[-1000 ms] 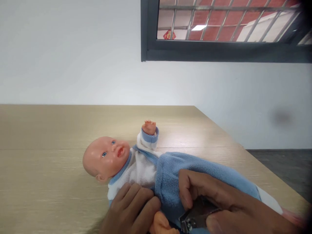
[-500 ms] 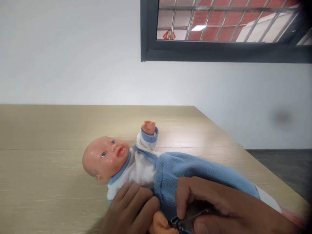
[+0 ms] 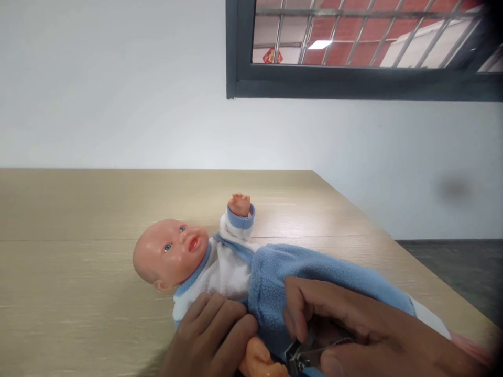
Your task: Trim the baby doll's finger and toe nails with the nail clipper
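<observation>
A baby doll (image 3: 236, 262) in a blue and white fleece suit lies on its back on the wooden table (image 3: 78, 235), head to the left. My left hand (image 3: 212, 337) is curled around the doll's near arm, whose orange plastic hand (image 3: 257, 361) sticks out below my fingers. My right hand (image 3: 353, 330) rests over the doll's body and pinches a metal nail clipper (image 3: 304, 356), its jaws right beside the doll's plastic hand. The doll's far arm (image 3: 239, 209) points up.
A white wall rises behind the table, with a dark-framed barred window (image 3: 353, 47) at the upper right. The table's right edge runs diagonally; dark floor (image 3: 456, 272) lies beyond it.
My right hand dipped with the clipper toward the doll's hand, then lifted slightly back. The left hand and the doll have stayed put.
</observation>
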Motion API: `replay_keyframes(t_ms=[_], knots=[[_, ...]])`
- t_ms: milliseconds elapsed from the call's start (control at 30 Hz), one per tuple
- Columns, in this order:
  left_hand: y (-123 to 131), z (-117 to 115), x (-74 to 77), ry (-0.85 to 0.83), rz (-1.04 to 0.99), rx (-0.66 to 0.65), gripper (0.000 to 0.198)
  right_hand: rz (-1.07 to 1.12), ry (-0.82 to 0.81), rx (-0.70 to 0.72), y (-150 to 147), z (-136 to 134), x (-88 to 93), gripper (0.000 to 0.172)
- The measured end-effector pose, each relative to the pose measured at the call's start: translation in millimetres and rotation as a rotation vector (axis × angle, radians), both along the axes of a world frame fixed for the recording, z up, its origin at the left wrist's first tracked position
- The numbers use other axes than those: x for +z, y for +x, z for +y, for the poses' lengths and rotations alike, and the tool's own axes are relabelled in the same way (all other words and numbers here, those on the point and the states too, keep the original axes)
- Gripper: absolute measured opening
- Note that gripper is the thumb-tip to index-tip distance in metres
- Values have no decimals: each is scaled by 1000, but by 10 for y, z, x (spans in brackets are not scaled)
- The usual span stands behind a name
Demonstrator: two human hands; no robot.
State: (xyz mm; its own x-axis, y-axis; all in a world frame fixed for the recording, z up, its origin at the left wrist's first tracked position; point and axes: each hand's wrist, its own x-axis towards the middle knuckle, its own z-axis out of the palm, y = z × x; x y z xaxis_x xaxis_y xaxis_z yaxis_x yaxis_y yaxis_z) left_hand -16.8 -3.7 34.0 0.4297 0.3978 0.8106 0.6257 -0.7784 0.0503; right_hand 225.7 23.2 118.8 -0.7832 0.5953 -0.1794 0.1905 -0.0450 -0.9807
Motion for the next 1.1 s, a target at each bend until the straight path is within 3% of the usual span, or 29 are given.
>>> replay_keyframes(t_ms=[267,433,567,733,867,1033,1100], knots=[[-1,3,6,-1,5,3,39,6,38,156,24,98,24,24],[-7,-3,4,-19,20,2,40,111,-122,59,17,49,-56,33],[-7,-3,-1,-19,19,6,39,87,79,-40,4,99,-82,26],[-9,-5,8,-16,16,-6,39,57,260,32,-10,160,-80,13],[-18,-4,18,-29,22,-23,39,9,287,-15,-41,87,-57,19],[-28,-4,0,-25,14,-11,39,-10,458,-223,-44,35,-127,36],[-27,-5,-3,-25,14,-12,38,16,406,-226,-39,52,-189,38]])
